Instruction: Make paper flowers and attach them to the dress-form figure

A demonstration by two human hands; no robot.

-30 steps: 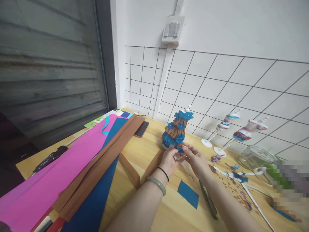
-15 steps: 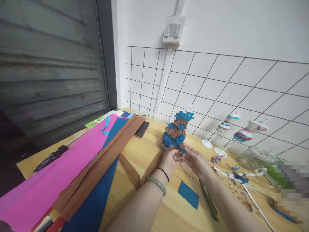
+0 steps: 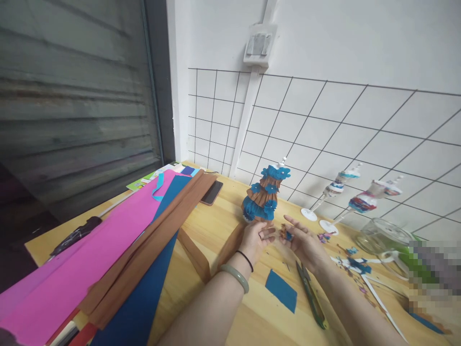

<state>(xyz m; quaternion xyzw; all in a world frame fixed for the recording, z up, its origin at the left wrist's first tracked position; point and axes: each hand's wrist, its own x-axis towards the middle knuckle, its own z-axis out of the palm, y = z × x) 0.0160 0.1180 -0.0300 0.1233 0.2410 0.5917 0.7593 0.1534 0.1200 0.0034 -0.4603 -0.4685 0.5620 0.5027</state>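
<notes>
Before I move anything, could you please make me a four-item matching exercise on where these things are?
1. small crinkled brown-and-blue paper piece
2. snips with yellow-green handles
3. dark rectangular phone
4. clear round jar

A. beside the far end of the long brown folded strips
B. on the right side of the wooden table, near the wall
C. in the right hand's grip
D. just right of the small flat blue sheet

Pairs: 1-C, 2-D, 3-A, 4-B

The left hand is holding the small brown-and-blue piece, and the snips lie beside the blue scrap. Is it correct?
Not quite: the head view shows the right hand holding the small brown-and-blue piece. The snips do lie beside the blue scrap.
</notes>
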